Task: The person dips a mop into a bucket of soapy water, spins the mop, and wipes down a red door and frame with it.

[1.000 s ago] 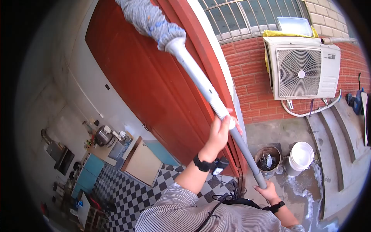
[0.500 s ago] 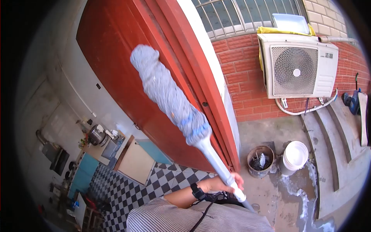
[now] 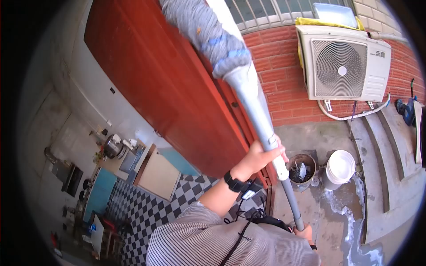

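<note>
A twist mop (image 3: 262, 113) with a grey-blue, twisted yarn head slants across the view, its head raised at the top beside the red door frame. My left hand (image 3: 259, 158), with a black watch on the wrist, is wrapped round the upper pole just below the white sleeve's joint. Lower down, my right hand (image 3: 303, 232) is closed round the thinner grey part of the pole. The tip of the mop head runs out of view at the top.
To my left a red door (image 3: 146, 84) opens onto a kitchen with a checkered floor (image 3: 151, 213). On the right are a dark bucket (image 3: 301, 181), a white bucket (image 3: 338, 170), concrete steps (image 3: 377, 155) and a wall-mounted air conditioner unit (image 3: 341, 66). Foamy water lies on the ground.
The mop has risen and come closer, its head now partly beyond the top edge. My left hand has moved up with it, and my right hand has come into view on the lower pole.
</note>
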`<act>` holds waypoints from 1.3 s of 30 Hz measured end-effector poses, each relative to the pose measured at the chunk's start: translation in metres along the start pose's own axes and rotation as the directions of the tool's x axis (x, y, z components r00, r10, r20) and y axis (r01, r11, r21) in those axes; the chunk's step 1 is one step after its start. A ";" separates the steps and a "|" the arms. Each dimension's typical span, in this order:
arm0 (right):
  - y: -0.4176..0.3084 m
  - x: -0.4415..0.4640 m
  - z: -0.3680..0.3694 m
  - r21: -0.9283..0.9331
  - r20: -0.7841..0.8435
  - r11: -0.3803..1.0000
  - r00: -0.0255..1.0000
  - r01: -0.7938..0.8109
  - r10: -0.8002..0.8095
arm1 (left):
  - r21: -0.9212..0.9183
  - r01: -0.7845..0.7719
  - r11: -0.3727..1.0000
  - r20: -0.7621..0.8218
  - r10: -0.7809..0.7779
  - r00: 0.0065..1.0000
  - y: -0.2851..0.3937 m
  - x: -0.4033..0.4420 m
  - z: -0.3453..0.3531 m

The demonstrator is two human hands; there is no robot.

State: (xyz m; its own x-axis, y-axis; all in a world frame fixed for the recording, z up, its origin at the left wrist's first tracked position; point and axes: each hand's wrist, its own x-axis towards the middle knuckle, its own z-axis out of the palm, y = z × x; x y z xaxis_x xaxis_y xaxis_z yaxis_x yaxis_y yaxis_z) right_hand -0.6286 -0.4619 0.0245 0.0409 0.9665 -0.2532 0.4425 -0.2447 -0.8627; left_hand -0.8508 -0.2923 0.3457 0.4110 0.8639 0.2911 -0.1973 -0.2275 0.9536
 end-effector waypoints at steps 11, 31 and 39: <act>0.150 -0.103 -0.036 -0.182 0.232 0.938 0.914 -0.295 0.333 | -0.068 0.368 0.927 0.285 -0.336 0.898 -0.096 -0.068 0.032; -0.054 0.043 -0.016 -0.035 0.193 0.991 0.974 0.129 -0.120 | 0.135 -0.107 0.985 -0.116 0.123 0.986 0.032 0.028 -0.023; 0.169 -0.073 -0.047 -0.224 0.006 0.952 0.976 -0.209 0.216 | 0.139 0.330 0.934 0.504 -0.353 0.788 -0.086 -0.039 0.020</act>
State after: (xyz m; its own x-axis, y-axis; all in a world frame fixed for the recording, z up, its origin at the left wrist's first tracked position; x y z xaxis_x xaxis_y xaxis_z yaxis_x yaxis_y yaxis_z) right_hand -0.5147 -0.5702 -0.0818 0.1301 0.8904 -0.4363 0.6131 -0.4181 -0.6703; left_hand -0.8321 -0.3148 0.2535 0.8422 0.5348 -0.0689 0.0752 0.0101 0.9971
